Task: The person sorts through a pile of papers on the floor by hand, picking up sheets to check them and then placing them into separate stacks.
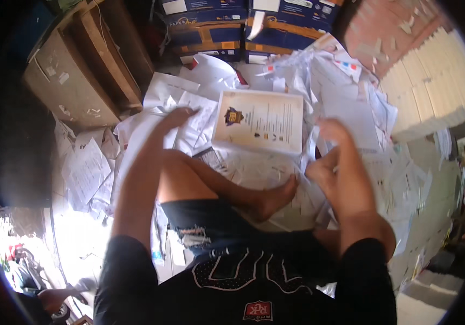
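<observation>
In front of my crossed legs lies a neat stack of printed sheets (284, 122), cream on top with a dark crest and lines of print. My left hand (181, 118) is in the air to the left of the stack, apart from it, with its fingers stretched toward it and nothing seen in them. On the other side, my right hand (333, 130) hovers close to the stack's right edge, smeared by motion. Whether its fingers are closed on anything does not show. A narrow white paper strip (312, 145) lies below it, beside my foot.
Crumpled loose papers (89, 170) spread all around. Blue cardboard boxes (205, 35) with brown tape stand at the back. A worn wooden cabinet (75, 70) is at the far left. Tall stacks of cream paper (433, 81) line the right, and a person's arm (56, 298) shows at lower left.
</observation>
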`<control>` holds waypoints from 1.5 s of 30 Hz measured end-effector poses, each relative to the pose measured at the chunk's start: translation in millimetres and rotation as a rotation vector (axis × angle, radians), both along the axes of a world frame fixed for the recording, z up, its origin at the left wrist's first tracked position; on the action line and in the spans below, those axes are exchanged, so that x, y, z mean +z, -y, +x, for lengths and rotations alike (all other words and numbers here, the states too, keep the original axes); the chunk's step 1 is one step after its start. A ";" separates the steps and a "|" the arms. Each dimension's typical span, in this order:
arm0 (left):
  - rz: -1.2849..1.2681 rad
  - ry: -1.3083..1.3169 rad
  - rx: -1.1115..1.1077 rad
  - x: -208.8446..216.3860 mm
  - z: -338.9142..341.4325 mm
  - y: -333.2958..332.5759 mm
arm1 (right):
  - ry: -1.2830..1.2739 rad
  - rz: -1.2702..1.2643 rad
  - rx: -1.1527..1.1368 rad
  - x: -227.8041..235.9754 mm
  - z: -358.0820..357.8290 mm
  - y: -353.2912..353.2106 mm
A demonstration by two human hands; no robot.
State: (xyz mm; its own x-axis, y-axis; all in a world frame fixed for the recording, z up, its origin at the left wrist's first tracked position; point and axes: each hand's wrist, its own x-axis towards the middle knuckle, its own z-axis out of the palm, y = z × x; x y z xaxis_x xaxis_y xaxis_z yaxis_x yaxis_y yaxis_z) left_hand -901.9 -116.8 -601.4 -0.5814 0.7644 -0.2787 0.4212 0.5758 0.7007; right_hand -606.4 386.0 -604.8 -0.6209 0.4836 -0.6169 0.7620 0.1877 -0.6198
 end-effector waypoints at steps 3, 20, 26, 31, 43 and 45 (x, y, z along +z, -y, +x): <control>-0.389 0.438 0.441 -78.7 7.3 33.2 | -0.107 0.035 0.093 -65.1 -60.4 140.2; -0.026 0.532 0.883 -115.8 14.7 -63.2 | -0.055 -0.193 -0.422 -49.9 -116.6 146.2; -0.034 0.366 0.836 -116.6 22.5 -46.7 | -0.202 -0.086 -0.406 -52.8 -107.6 169.0; 0.251 0.747 0.912 -100.0 22.6 -36.3 | -0.403 -0.134 -0.465 -17.9 -72.8 199.8; 0.830 0.664 0.500 2.3 17.0 -96.8 | -0.816 -0.087 -0.694 6.1 -22.4 128.5; 0.837 0.395 0.374 5.7 -14.0 -121.5 | -0.789 0.014 -0.567 21.9 -40.9 64.1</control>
State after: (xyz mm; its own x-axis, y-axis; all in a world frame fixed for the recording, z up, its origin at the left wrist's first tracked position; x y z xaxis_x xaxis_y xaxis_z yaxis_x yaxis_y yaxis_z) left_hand -915.9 4.7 -595.7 -0.8065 0.5898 0.0407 -0.0371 -0.1193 0.9922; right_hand -647.3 321.9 -582.9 -0.5263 0.8425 -0.1148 0.1074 -0.0680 -0.9919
